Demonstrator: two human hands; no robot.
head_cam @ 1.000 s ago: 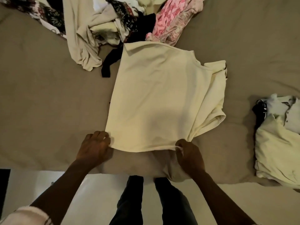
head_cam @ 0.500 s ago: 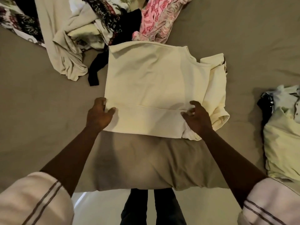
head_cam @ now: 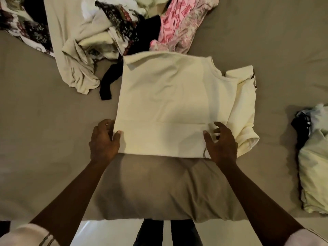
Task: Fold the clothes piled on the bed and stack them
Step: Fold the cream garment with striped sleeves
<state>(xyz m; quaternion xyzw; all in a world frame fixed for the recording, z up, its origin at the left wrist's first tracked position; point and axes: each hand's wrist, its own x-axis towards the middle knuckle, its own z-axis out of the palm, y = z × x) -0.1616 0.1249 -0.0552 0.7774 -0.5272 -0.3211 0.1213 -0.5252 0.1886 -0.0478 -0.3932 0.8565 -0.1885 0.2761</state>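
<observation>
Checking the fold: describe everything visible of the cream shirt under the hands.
The cream shirt is plain, soft-looking knit, lying flat on the tan bed as a rectangle. Its near hem is folded into a band; collar and a bunched sleeve show at the right. The left hand grips its near left edge, thumb on top; the right hand rests spread on the near right corner.

The shirt (head_cam: 168, 103) at the centre of the frame is plain cream, on a taupe bed (head_cam: 44, 139). Along the top lie a pink garment (head_cam: 179, 27) with a pale print, a black floral fabric (head_cam: 120, 18), a beige garment (head_cam: 71, 50) and a black strap (head_cam: 108, 80). At the right edge, the folded stack (head_cam: 314, 166) is pale yellow. At lower left, the sleeve (head_cam: 35, 237) is white with dark stripes.
</observation>
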